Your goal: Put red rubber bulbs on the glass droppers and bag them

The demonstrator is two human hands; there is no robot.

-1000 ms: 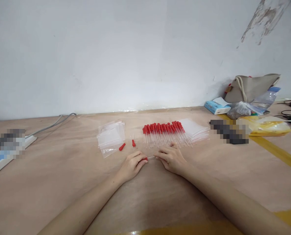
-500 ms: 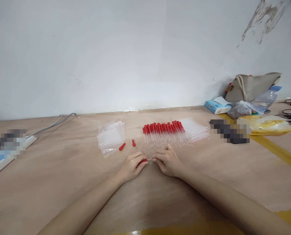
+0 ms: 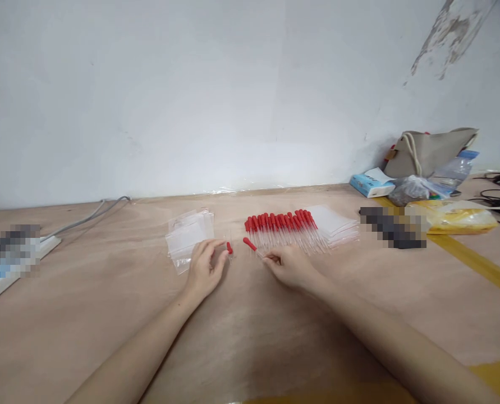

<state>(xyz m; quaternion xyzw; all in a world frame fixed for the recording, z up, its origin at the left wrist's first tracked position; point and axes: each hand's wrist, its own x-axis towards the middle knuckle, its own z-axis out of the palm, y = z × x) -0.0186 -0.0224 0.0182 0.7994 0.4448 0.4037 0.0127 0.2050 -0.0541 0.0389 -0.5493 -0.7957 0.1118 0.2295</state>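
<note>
The right hand pinches a red-bulbed dropper by its tube

The left hand hides part of the clear bags — the part-blurred white strip is cut off.

Both forearms are reaching forward, the left hand curling with thumb and fingers parted, the right hand pinching

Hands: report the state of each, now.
Left hand: partly open, fingertips beside a red bulb; grip cannot be told.
Right hand: closed on a red-bulbed dropper.
</note>
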